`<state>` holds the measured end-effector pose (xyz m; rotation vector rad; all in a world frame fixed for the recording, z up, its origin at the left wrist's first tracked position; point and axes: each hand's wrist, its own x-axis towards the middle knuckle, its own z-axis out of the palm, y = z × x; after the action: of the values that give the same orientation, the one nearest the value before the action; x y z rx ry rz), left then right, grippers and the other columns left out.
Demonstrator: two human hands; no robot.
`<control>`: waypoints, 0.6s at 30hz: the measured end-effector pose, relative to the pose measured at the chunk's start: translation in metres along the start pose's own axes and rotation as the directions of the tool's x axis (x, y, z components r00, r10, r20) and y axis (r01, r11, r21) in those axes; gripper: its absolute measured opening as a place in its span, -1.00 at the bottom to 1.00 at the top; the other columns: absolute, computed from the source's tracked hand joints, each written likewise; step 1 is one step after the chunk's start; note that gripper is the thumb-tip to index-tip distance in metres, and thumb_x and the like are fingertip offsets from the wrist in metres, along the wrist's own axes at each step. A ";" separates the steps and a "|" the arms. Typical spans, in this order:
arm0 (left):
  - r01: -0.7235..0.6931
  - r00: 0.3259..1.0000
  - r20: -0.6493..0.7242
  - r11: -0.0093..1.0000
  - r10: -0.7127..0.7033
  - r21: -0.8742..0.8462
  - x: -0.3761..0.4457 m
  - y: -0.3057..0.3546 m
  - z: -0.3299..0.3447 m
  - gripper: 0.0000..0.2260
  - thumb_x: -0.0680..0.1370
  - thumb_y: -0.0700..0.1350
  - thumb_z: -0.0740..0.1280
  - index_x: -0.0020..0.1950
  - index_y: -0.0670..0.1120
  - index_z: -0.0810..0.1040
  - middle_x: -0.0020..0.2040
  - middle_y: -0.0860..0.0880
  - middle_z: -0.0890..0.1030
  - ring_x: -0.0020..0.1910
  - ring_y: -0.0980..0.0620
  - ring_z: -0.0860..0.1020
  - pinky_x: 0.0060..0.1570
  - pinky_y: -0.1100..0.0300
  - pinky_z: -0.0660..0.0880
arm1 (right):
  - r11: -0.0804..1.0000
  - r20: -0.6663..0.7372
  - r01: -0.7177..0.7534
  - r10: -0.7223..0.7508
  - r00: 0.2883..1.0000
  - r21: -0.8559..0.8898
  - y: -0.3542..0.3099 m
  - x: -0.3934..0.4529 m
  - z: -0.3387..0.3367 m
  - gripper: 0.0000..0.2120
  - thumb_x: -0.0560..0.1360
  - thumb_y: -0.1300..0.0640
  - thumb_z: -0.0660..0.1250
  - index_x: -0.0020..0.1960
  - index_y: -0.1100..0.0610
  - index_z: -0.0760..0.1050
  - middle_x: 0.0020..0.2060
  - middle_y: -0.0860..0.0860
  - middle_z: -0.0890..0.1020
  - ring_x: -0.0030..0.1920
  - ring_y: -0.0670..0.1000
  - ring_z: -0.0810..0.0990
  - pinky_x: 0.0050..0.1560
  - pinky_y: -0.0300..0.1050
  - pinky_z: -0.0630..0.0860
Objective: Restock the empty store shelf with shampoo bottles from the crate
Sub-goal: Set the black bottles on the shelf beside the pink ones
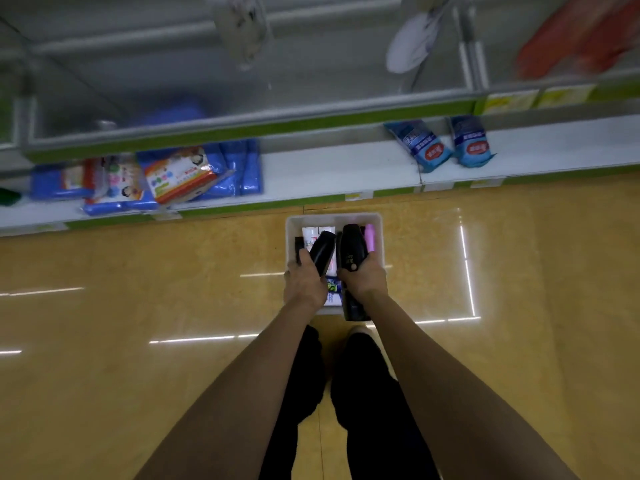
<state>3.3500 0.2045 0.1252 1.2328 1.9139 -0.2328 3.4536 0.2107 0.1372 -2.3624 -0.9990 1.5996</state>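
A white crate (378, 237) stands on the floor just in front of the bottom shelf (329, 171). My left hand (304, 282) grips a black shampoo bottle (322, 252) over the crate's left side. My right hand (363, 278) grips a second black bottle (352, 245) over its right side. Inside the crate lie a white bottle (309, 234), a pink bottle (370, 237) and another dark bottle (353, 308) near its front edge. The middle stretch of the bottom shelf is bare.
Blue packets (221, 171) and a printed pack (176, 178) lie at the shelf's left; two blue bags (443, 143) at its right. A green-edged upper shelf (242, 123) overhangs. Yellow glossy floor (138, 306) spreads all around. My dark-trousered legs (363, 393) stand behind the crate.
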 end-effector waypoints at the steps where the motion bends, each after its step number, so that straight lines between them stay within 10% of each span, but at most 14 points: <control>1: -0.005 1.000 -0.012 1.000 0.005 -0.003 -0.015 0.005 -0.015 -0.51 0.54 -0.18 0.30 0.39 -0.16 0.16 0.27 -0.27 0.35 0.23 -0.28 0.41 0.14 -0.08 0.44 | 1.000 0.001 0.014 -0.014 1.000 0.000 -0.009 -0.017 -0.010 -0.51 0.49 0.19 0.36 0.32 0.30 0.26 0.23 0.26 0.52 0.21 0.21 0.53 0.13 0.00 0.48; 13: -0.144 0.987 -0.063 0.989 0.146 0.025 -0.122 0.068 -0.149 -0.58 0.53 -0.22 0.30 0.33 -0.21 0.23 0.24 -0.23 0.44 0.17 -0.20 0.50 0.04 0.03 0.48 | 0.979 -0.061 0.192 -0.188 0.980 0.071 -0.093 -0.147 -0.105 -0.64 0.46 0.18 0.41 0.14 0.25 0.33 0.11 0.22 0.57 -0.09 0.06 0.51 -0.16 -0.16 0.41; 18: -0.234 0.965 -0.137 0.970 0.223 -0.072 -0.153 0.098 -0.208 -0.60 0.51 -0.22 0.31 0.30 -0.24 0.28 0.23 -0.24 0.47 0.18 -0.21 0.50 0.10 0.01 0.47 | 0.954 -0.125 0.292 -0.282 0.951 0.071 -0.132 -0.186 -0.144 -0.54 0.48 0.15 0.39 0.24 0.30 0.27 0.17 0.23 0.53 0.07 0.16 0.54 -0.13 -0.17 0.40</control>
<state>3.3456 0.2654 0.3945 1.4242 1.8475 0.0521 3.4760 0.2424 0.4042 -2.1074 -1.1596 1.3585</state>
